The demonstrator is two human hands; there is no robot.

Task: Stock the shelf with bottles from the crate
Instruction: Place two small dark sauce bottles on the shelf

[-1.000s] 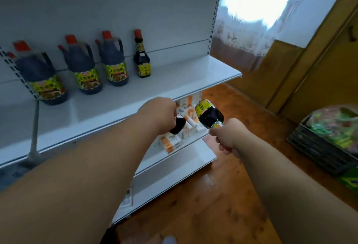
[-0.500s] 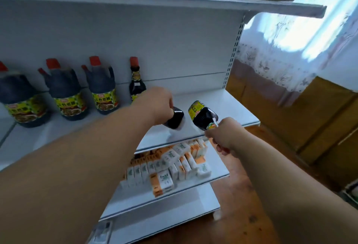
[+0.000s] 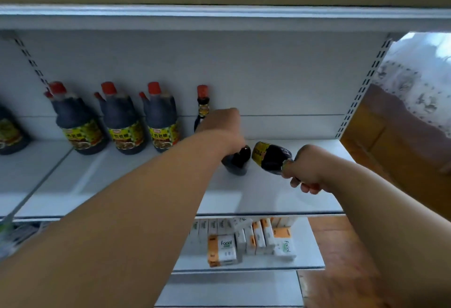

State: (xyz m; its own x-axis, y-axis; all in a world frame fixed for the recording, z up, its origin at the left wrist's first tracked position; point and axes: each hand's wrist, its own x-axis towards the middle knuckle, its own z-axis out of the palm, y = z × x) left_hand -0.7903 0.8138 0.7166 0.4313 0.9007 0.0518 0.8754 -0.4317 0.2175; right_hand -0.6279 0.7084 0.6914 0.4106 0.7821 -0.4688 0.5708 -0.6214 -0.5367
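My left hand grips a dark sauce bottle by its top; the bottle's base is at the white shelf, just right of a slim red-capped bottle standing at the back. My right hand grips the neck of a second dark bottle with a yellow label, held tilted with its base toward the left hand's bottle. The two held bottles almost touch. The crate is out of view.
Three big dark jugs with red caps stand in a row on the shelf to the left, a fourth at the left edge. A shelf board hangs overhead. Tissue packs fill the shelf below. Wooden floor lies at the right.
Both hands have moved up and forward over the shelf with their bottles. The left hand's bottle has come down to the shelf surface beside the slim bottle. The view has tilted up.
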